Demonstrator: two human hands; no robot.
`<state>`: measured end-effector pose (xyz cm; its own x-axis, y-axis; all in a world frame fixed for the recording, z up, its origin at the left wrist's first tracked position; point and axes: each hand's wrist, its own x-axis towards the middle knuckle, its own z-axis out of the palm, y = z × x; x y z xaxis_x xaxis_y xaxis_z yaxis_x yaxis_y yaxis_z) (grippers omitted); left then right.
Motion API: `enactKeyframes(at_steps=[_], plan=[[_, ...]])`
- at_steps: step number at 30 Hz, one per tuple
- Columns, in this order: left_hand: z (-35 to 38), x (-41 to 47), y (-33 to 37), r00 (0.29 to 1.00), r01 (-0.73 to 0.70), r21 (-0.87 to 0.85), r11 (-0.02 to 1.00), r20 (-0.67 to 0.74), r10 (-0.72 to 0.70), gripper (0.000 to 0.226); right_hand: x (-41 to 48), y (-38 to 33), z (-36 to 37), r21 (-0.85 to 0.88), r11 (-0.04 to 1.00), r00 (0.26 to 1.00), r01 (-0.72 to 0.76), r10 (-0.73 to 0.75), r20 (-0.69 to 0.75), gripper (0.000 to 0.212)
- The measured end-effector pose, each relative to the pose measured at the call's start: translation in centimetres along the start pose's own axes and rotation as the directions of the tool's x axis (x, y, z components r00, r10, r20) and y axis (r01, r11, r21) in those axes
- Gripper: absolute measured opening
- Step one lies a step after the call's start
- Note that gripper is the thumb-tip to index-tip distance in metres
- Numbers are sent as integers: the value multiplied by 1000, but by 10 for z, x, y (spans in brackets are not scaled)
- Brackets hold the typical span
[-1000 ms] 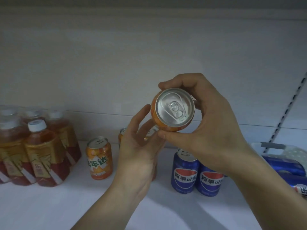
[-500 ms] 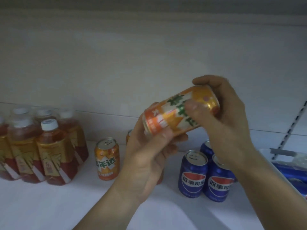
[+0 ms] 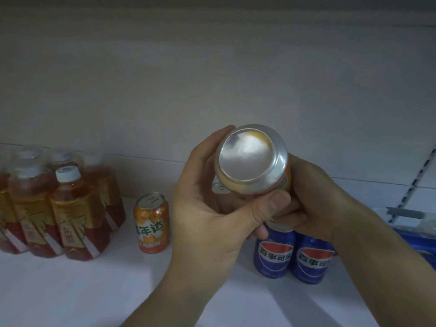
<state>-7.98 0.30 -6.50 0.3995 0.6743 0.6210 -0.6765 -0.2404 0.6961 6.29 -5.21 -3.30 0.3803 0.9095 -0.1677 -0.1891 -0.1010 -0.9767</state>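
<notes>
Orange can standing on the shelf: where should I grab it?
Grip the orange can round its middle, coming from the front. It stands upright with bare shelf before it, and the bottles probably crowd its left side.

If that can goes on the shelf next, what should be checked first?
1. Grip: left hand and right hand both curl round the held can: ok.
2. Held can upright: not ok, its base faces the camera.
3. Bare shelf before the standing orange can: ok.
4. Right hand apart from the blue cans: cannot tell.
5. Base free of dents: cannot tell, glare.
</notes>
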Motion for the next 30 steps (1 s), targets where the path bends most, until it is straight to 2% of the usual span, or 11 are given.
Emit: enactKeyframes(at_steps=[3,5,7,9,12,15,17,21,25,27,30], plan=[[-6,2,-4,1000,-25,9,1000,-2,25,80,3,1,-1,45,999,999,-7,5,47,51],[-12,3,-9,999,-38,48,998,-31,40,75,3,-3,3,136,989,997,65,-58,-58,42],[-17,3,-13,998,3,108,994,-62,4,73,1,-8,5,137,967,960,217,-185,-211,37],[-20,2,-16,994,88,142,986,-83,-76,77,-2,-11,5,-30,932,886,361,-354,-299,36],[-25,0,-17,988,151,234,960,-52,-143,74,-10,-15,11,-275,836,778,474,-544,-313,50],[-29,-4,-17,991,132,383,914,-27,-131,67,-19,-18,17,-397,744,711,538,-653,-260,48],[-32,-6,-18,993,122,418,900,-54,-110,70,-23,-21,21,-454,689,702,564,-690,-175,47],[-45,-4,-16,985,159,425,891,-127,-115,66,-18,-45,31,-677,528,757,512,-650,65,46],[-65,-2,-9,976,172,465,868,-198,-87,69,-6,-91,50,-831,305,853,465,-405,329,58],[-75,-1,-5,971,175,468,866,-229,-72,71,4,-105,67,-837,224,848,499,-325,419,57],[-92,3,-2,961,183,468,865,-271,-57,72,24,-114,91,-823,177,832,539,-264,488,48]])
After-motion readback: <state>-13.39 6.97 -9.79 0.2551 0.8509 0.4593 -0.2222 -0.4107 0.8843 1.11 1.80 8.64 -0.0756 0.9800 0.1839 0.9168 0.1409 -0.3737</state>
